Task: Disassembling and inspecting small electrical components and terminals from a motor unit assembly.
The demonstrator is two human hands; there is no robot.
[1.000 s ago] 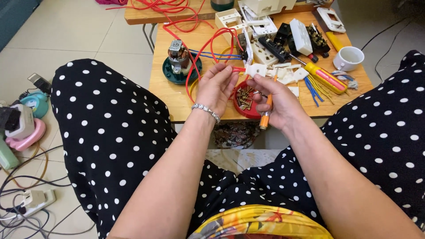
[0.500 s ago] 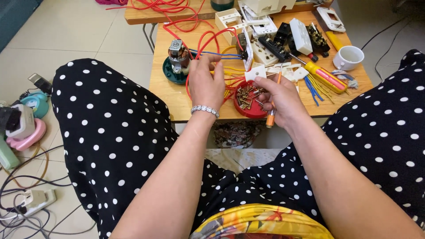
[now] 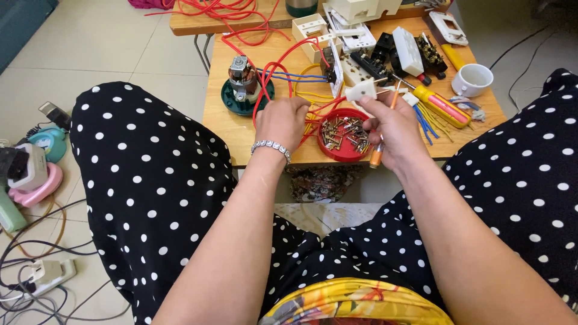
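Note:
My left hand (image 3: 282,120) is closed on red and yellow wires (image 3: 313,109) just left of a red dish of screws (image 3: 343,133). My right hand (image 3: 394,129) pinches a small white switch part (image 3: 361,90) above the dish and also grips an orange-handled screwdriver (image 3: 377,153) that points up past my fingers. Both hands hover over the front of a small wooden table (image 3: 223,120). A bracelet sits on my left wrist.
A motor on a green base (image 3: 244,84) stands left of my hands. White sockets and black parts (image 3: 385,57), a yellow-red screwdriver (image 3: 442,105), a white cup (image 3: 474,79) and loose red wire (image 3: 241,18) fill the table. Floor at left holds cables and a power strip (image 3: 42,274).
My left hand dropped from the blue wires toward the table front and closed on the red and yellow wires. My right hand lifted the white part above the dish.

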